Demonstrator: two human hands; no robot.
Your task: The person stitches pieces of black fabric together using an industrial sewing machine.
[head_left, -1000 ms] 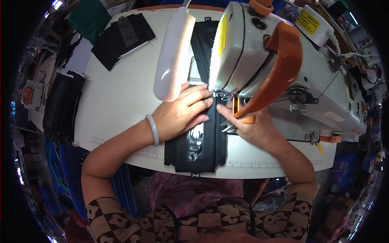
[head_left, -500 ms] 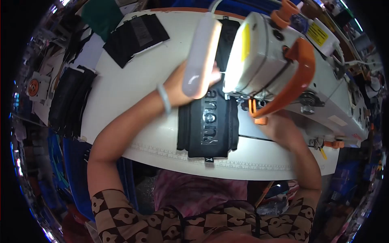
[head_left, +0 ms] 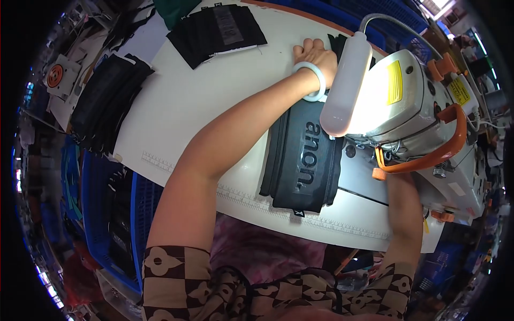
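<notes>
A black fabric piece (head_left: 305, 160) printed "anon" in glossy letters lies flat under the sewing machine head (head_left: 396, 101), its near end toward me. My left hand (head_left: 316, 56), with a pale bangle (head_left: 321, 85) at the wrist, is at the far part of this fabric, along its left side. Its fingers are curled in; what they hold, if anything, is hidden. My right forearm (head_left: 405, 206) reaches up behind the machine's orange curved guard (head_left: 455, 144); the right hand itself is hidden by the machine.
A white lamp (head_left: 348, 85) on a bent neck hangs over the fabric. Stacked black printed pieces (head_left: 219, 32) lie at the back left, and more black pieces (head_left: 110, 99) at the left edge. A blue crate (head_left: 139, 224) stands below the table on the left.
My left hand has moved away from me, from beside the needle area to the far part of the fabric. My right hand has gone further behind the machine. The whole view has shifted.
</notes>
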